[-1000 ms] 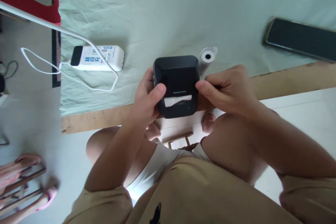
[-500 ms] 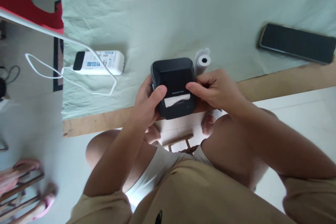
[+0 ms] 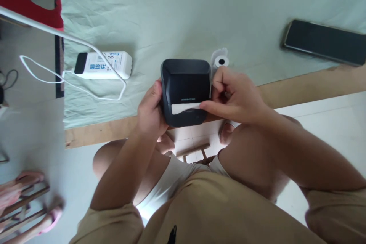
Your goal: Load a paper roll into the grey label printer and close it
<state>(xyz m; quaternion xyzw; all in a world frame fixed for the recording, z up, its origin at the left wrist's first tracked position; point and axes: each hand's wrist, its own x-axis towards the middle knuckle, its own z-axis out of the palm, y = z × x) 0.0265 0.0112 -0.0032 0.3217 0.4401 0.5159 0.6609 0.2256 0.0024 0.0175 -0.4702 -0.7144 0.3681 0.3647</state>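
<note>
A black, rounded device (image 3: 187, 84) is held over the table's near edge, a strip of white paper (image 3: 183, 108) showing across its lower front. My left hand (image 3: 151, 108) grips the device by its left side, thumb along the edge. At the right side is my right hand (image 3: 238, 95), its thumb tip on the right end of the paper strip and its other fingers curled in. Whether those curled fingers hold anything is hidden. Just behind my right hand, a small white paper roll (image 3: 222, 61) stands on the cloth, partly covered by the fingers.
On the left of the green cloth (image 3: 171, 15) lies a white power bank (image 3: 108, 65) with a looping white cable (image 3: 85, 47). A black phone (image 3: 326, 42) lies at the right. The wooden table edge (image 3: 97, 133) runs above my knees. Another person's feet (image 3: 51, 219) show at lower left.
My left thumb has moved off the device's front to its left edge. My right thumb has slid down to the paper strip. The device looks slightly turned and shifted left.
</note>
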